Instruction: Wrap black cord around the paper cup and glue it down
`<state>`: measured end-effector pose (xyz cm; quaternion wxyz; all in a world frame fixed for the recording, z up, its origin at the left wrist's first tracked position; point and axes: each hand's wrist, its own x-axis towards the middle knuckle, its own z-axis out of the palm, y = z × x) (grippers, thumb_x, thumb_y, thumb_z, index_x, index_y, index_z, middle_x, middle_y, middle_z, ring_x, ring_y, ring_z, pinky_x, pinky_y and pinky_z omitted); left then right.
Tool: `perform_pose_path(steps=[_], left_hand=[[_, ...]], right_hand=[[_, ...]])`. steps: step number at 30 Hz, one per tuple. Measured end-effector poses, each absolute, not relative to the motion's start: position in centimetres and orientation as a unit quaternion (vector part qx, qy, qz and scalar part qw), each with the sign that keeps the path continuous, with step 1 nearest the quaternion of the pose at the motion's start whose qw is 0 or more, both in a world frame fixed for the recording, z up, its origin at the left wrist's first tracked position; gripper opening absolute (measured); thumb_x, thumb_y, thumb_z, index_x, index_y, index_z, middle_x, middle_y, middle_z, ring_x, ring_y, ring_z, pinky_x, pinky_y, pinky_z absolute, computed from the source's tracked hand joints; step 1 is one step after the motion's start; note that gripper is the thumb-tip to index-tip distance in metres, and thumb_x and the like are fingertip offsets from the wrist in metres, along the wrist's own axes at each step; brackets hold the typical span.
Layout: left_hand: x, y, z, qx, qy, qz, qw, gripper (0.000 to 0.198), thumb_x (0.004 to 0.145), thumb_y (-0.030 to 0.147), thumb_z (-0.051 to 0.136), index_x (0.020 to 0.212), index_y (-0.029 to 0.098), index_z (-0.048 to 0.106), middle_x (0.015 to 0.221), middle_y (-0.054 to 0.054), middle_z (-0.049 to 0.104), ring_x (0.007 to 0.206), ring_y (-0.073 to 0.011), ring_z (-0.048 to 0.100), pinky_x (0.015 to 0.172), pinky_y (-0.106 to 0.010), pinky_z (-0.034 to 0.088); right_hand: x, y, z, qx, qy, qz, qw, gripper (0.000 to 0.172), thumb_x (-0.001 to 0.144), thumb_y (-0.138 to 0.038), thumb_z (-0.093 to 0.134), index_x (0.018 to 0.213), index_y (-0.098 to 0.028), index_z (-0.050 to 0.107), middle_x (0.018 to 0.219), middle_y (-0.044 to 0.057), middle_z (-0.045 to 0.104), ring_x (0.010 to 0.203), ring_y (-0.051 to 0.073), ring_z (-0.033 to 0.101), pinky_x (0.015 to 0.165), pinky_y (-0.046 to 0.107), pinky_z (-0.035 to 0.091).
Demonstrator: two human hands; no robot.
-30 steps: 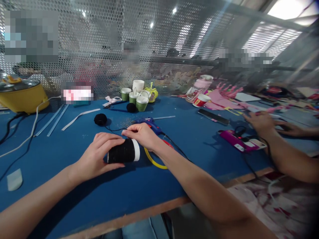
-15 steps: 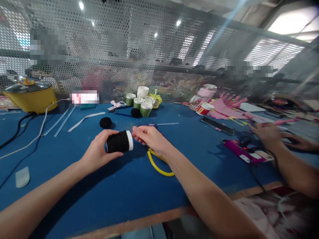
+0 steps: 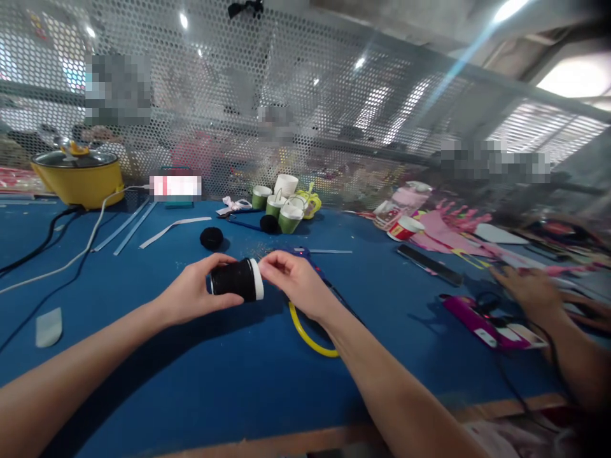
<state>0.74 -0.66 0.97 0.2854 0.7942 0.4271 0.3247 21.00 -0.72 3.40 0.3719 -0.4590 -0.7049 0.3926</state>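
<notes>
My left hand [image 3: 191, 296] is wrapped round a paper cup [image 3: 237, 280] lying on its side, its body covered in black yarn and its white rim pointing right. Just to the right of the rim, my right hand [image 3: 296, 283] has its fingers pinched together on a thin black yarn strand that I can barely see. Both hands hover just above the blue table [image 3: 143, 356]. A black yarn ball [image 3: 210, 238] sits behind the cup. A blue glue gun [image 3: 310, 259] is partly hidden behind my right hand, and a yellow loop [image 3: 308, 334] lies below my right wrist.
Green-wrapped cups [image 3: 281, 207] and a second black yarn ball [image 3: 270, 223] stand at the back centre. A yellow pot [image 3: 79, 178] with cables is far left. White strips [image 3: 167, 228] lie left of centre. Another person's hands [image 3: 539, 296] work at the right near a pink device [image 3: 477, 315].
The view has tilted upward, so things sit lower in frame. My hands have drawn closer together with the cup, and the cup's rim now nearly meets my right fingers.
</notes>
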Motion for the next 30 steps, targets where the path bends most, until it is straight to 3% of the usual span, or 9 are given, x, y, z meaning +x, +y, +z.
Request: perform_pose_path(steps=[5,10,19,25,30], left_hand=[[1.1,-1.1,0.5,0.848,0.373,0.308,0.216,0.049,0.068,0.035,0.066,0.111,0.019,0.048,0.106,-0.009,0.059,0.096,-0.0245,0.057,0.083,-0.040,0.045],[1.4,-1.5,0.3,0.878,0.345,0.276,0.182,0.048,0.071,0.033,0.064,0.113,0.020,0.045,0.107,-0.009,0.057,0.099,-0.0255,0.055,0.083,-0.042,0.042],[1.6,-2.3,0.1,0.906,0.303,0.247,0.161,0.070,0.071,0.033,0.064,0.131,0.024,0.029,0.122,-0.010,0.053,0.108,-0.0283,0.050,0.088,-0.043,0.038],[1.6,-2.4,-0.2,0.909,0.297,0.252,0.145,0.070,0.072,0.035,0.063,0.131,0.024,0.028,0.114,-0.011,0.056,0.100,-0.0271,0.052,0.086,-0.043,0.038],[1.5,-2.4,-0.1,0.906,0.294,0.264,0.154,0.078,0.073,0.034,0.062,0.135,0.025,0.017,0.123,-0.011,0.051,0.100,-0.0256,0.053,0.086,-0.041,0.039]], right_hand=[[21.2,-0.7,3.4,-0.480,-0.710,0.361,0.369,0.040,0.086,-0.050,0.038,0.104,-0.019,0.056,0.096,0.008,0.062,0.092,0.018,0.055,0.080,0.033,0.041],[21.3,-0.5,3.2,-0.463,-0.719,0.416,0.309,0.055,0.085,-0.058,0.028,0.095,-0.019,0.065,0.103,0.009,0.065,0.100,0.020,0.055,0.094,0.040,0.034],[20.6,0.4,2.7,-0.400,-0.607,0.588,0.356,0.068,0.078,-0.069,0.027,0.096,-0.016,0.066,0.101,0.011,0.066,0.101,0.021,0.056,0.085,0.036,0.040],[20.9,0.4,2.6,-0.478,-0.626,0.502,0.356,0.060,0.077,-0.067,0.036,0.085,-0.015,0.065,0.086,0.009,0.067,0.084,0.018,0.059,0.073,0.031,0.041],[21.3,0.2,2.6,-0.449,-0.654,0.540,0.282,0.065,0.079,-0.067,0.027,0.089,-0.017,0.067,0.087,0.008,0.066,0.085,0.018,0.058,0.080,0.035,0.040]])
